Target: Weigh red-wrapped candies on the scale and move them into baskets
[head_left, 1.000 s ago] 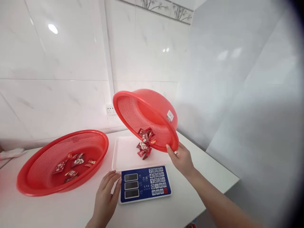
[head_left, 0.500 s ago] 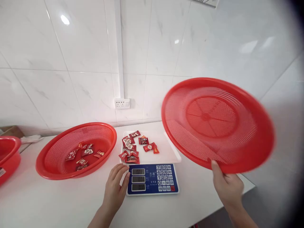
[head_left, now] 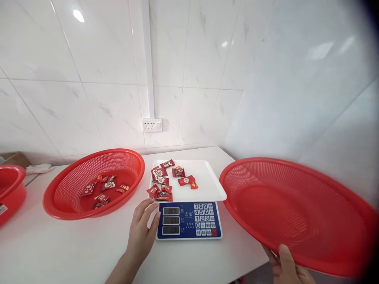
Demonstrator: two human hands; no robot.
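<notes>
My right hand [head_left: 286, 265] grips the near rim of a red plastic colander [head_left: 284, 213], thumb over the edge, with nothing seen inside it. The colander tilts low at the right, beside the scale. My left hand [head_left: 144, 223], fingers apart and slightly bent, rests by the left edge of a digital scale [head_left: 189, 232] with a blue keypad panel. Several red-wrapped candies [head_left: 160, 179] lie on the scale's white tray [head_left: 207, 181], mostly on its left side. A second red colander [head_left: 68, 201] holds several more wrapped candies [head_left: 108, 184].
Part of another red basin [head_left: 17, 197] shows at the far left, near a white cloth [head_left: 38, 169] and a cardboard box [head_left: 16, 158]. A wall socket [head_left: 152, 125] sits on the tiled wall behind the white table [head_left: 74, 252].
My right hand has lowered the colander, moving it down and to the right from its raised, upright tilt. My left hand stays by the scale.
</notes>
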